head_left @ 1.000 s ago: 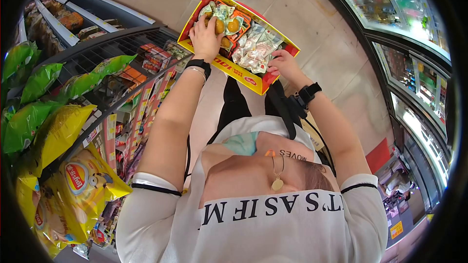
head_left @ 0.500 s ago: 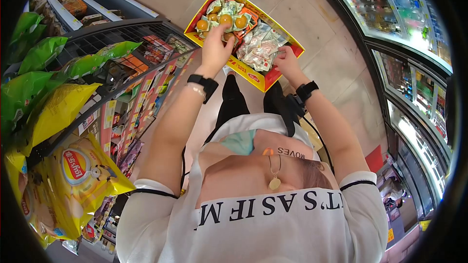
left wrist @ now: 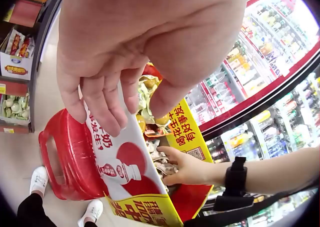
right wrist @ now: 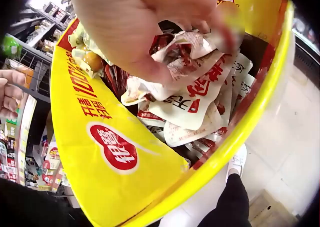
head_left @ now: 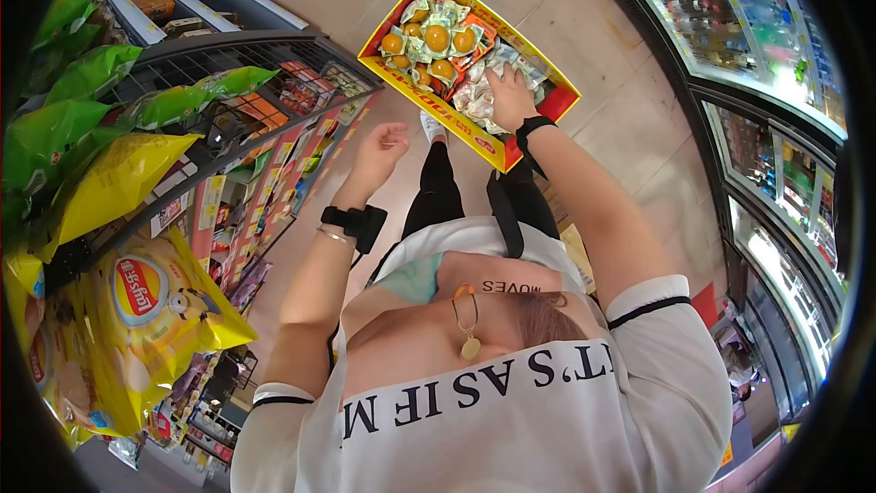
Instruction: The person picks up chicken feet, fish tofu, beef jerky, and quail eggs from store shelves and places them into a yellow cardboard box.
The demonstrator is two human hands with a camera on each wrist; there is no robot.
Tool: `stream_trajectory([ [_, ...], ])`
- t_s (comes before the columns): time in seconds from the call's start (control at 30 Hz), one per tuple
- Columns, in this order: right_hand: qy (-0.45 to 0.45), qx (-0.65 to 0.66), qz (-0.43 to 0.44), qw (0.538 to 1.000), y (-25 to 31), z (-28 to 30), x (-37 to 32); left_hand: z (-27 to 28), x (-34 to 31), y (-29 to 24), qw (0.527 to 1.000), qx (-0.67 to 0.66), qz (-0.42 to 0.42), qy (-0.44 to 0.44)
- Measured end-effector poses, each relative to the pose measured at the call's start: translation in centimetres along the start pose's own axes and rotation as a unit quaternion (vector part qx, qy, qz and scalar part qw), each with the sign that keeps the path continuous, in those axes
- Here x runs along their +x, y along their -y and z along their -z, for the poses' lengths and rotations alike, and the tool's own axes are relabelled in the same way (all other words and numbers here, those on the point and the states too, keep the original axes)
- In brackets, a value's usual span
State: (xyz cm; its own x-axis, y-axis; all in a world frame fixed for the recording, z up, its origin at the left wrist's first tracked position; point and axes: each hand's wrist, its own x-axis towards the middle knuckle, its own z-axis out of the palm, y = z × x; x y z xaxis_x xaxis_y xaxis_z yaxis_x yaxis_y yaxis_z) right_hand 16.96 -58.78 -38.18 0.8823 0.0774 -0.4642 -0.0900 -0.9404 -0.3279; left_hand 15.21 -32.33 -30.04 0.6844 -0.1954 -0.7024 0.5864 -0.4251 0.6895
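Observation:
A yellow and red cardboard box (head_left: pixel 448 118) sits in front of the person, full of small packets. My right hand (head_left: pixel 513 96) reaches inside, its fingers and thumb around a white packet with red print (right wrist: pixel 197 87) at the top of a pile. More white packets (right wrist: pixel 192 132) lie loosely heaped beneath it. In the box's other half are brown, egg-like rounds (head_left: pixel 437 38) in green and white wrappers. Outside the box, to its left, my left hand (head_left: pixel 380 148) hangs in the air with loosely bent fingers and nothing in it.
A red plastic basket (left wrist: pixel 75 157) stands right beside the box in the left wrist view. Shelves with green chip bags (head_left: pixel 68 132) and yellow chip bags (head_left: pixel 151 319) line the left side. Lit drink coolers (head_left: pixel 776 164) line the right. Tiled floor (head_left: pixel 620 100) runs between.
My left hand has left the wrapped rounds and drawn back, out of the box. My right hand has moved from the box's right end onto the white packets.

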Motion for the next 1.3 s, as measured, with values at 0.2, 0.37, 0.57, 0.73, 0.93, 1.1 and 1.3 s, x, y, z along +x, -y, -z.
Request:
stream_trajectory([
  [0.2, -0.043, -0.051, 0.037, 0.997, -0.1, -0.6, 0.6, -1.8, -0.1, -1.0, 1.0, 0.022, -0.004, 0.012],
  [0.37, -0.089, -0.113, 0.145, 0.979, -1.3, -0.1, 0.2, -3.7, 1.3, -2.3, 0.997, -0.057, 0.002, 0.053],
  [0.57, -0.106, -0.056, 0.164, 0.979, -0.8, 3.2, -2.2, -6.1, 2.9, -4.8, 0.989, -0.1, 0.066, 0.083],
  [0.73, -0.156, 0.057, 0.167, 0.972, -0.4, 6.4, -6.2, -7.6, 4.2, -5.3, 0.961, -0.201, 0.152, 0.116],
  [0.93, -0.206, 0.155, 0.252, 0.933, 2.9, 9.0, -9.2, -6.7, 3.1, -8.3, 0.796, -0.487, 0.18, 0.313],
  [1.1, -0.136, 0.199, 0.311, 0.92, 4.3, 9.3, -8.6, -4.5, 3.7, -5.5, 0.77, -0.562, 0.127, 0.274],
  [1.3, -0.141, 0.266, 0.292, 0.908, 4.4, 8.7, -7.6, -1.0, 2.7, -4.2, 0.804, -0.549, 0.072, 0.214],
])
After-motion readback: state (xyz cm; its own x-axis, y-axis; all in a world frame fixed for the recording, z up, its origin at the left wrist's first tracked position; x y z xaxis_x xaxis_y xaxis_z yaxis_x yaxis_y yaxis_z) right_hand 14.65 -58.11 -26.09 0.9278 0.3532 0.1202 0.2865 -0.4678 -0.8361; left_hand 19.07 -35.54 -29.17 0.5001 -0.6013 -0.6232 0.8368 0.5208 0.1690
